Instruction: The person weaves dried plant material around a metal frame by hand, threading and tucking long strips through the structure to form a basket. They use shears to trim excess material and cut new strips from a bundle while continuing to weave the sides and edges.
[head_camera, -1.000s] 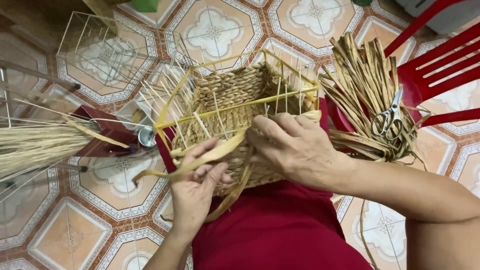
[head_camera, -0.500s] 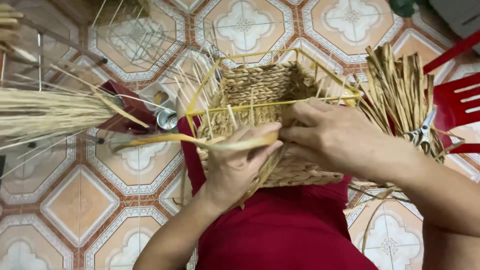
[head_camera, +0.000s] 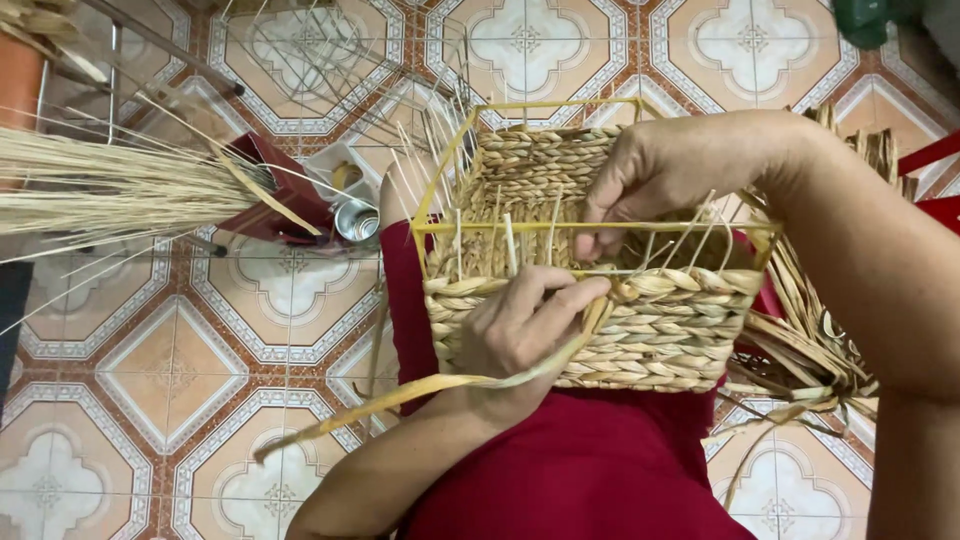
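A half-woven straw basket on a yellow wire frame rests on my lap, over red cloth. My left hand pinches a long flat straw strand against the basket's near wall; the strand trails down to the left. My right hand reaches over the frame's top wire, fingers curled inside the basket among the thin upright reeds.
A bundle of thin pale reeds lies at the left over a dark red holder. A small metal can stands by it. Loose straw strips lie at the right, on patterned floor tiles.
The view has moved closer to the basket. My left hand slid from the left side to the near wall with the strand. My right hand shifted from the front to over the top wire.
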